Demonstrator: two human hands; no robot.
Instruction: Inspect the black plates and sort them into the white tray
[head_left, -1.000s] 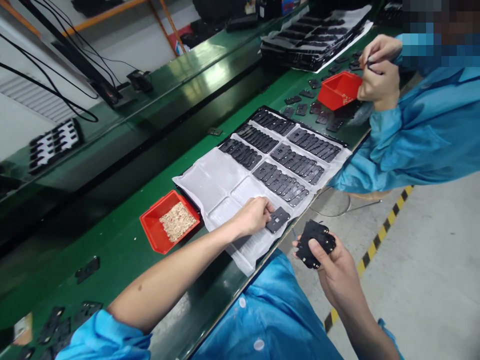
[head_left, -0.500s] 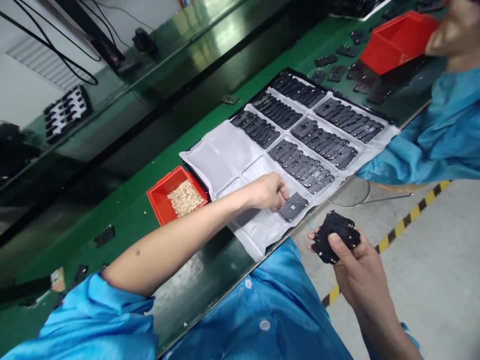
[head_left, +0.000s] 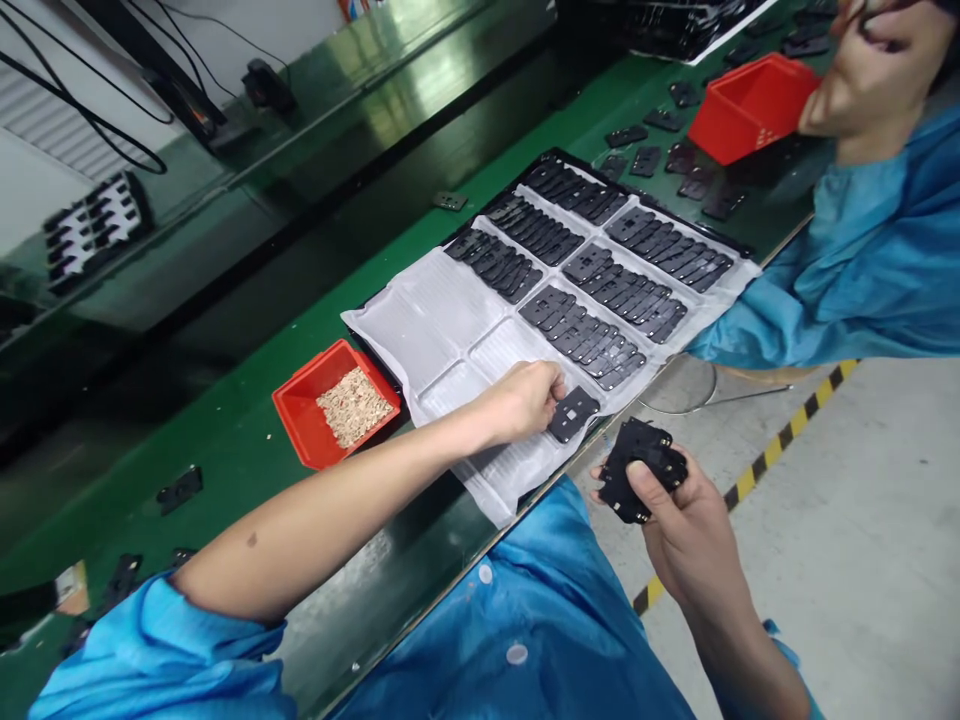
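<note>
Over the white-lined tray (head_left: 420,310), my left hand (head_left: 525,400) has its fingers curled together at the near edge of a flat black plastic plate (head_left: 574,415) with a small square hole. The fingertips are partly hidden, but they appear to pinch that plate's edge. Overlapping rows of similar black plates (head_left: 581,335) fill the tray's far compartments. Off the table's edge, my right hand (head_left: 686,520) is closed around a small stack of black plastic plates (head_left: 637,470), its thumb pressed on top.
A red bin (head_left: 300,410) of small tan pieces stands left of the tray. Another red bin (head_left: 750,105) is at the far right, beside a co-worker's hand (head_left: 870,80) and blue sleeve. Loose black plates (head_left: 645,160) lie scattered on the green table (head_left: 247,400).
The whole view has shifted, so the table and tray appear further left. My left hand stays at the plate and my right hand keeps the stack. The co-worker's hand shows more fully.
</note>
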